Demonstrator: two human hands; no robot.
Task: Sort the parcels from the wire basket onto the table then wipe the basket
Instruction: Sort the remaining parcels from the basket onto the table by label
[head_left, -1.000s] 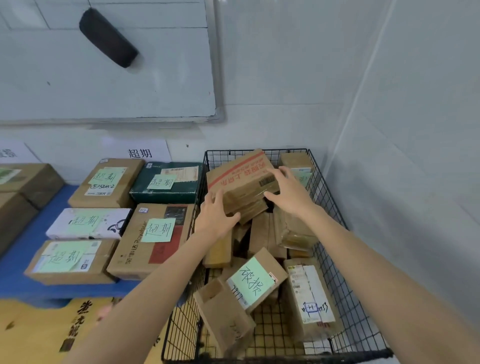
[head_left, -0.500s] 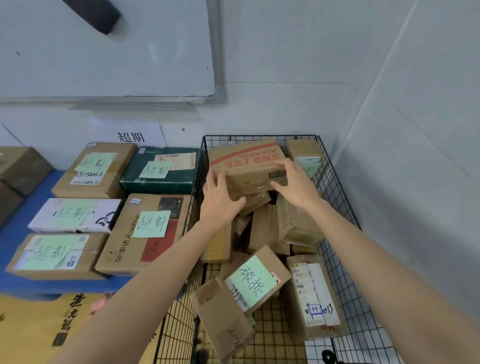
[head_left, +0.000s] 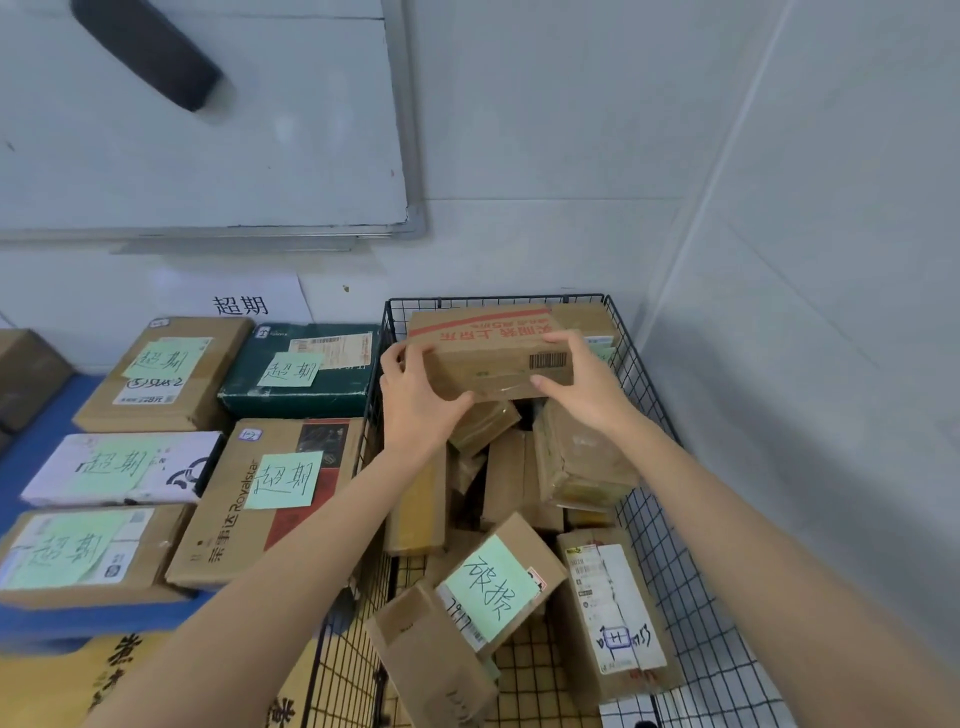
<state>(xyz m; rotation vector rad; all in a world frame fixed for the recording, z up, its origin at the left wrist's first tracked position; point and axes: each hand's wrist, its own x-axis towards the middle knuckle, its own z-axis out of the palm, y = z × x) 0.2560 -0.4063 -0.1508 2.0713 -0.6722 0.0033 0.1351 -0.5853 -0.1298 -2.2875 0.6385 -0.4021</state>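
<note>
A black wire basket (head_left: 670, 467) stands in the corner, filled with several cardboard parcels. At its far end, lifted above the pile, is a brown box with a red stripe and a barcode (head_left: 493, 353). My left hand (head_left: 415, 405) grips its left end and my right hand (head_left: 582, 384) grips its right end, thumbs under the near face. Below lie a parcel with a green note (head_left: 498, 582) and one with a white shipping label (head_left: 613, 613). Left of the basket, the blue table (head_left: 31, 452) holds several parcels with green notes.
A whiteboard (head_left: 208, 130) with a black eraser (head_left: 150, 52) hangs on the wall above the table. A white paper sign (head_left: 234, 301) is stuck under it. The white wall runs close along the basket's right side. A yellow printed box (head_left: 104, 686) sits below the table edge.
Both hands have raised the red-striped box off the pile and tipped it level. The view has tilted up slightly.
</note>
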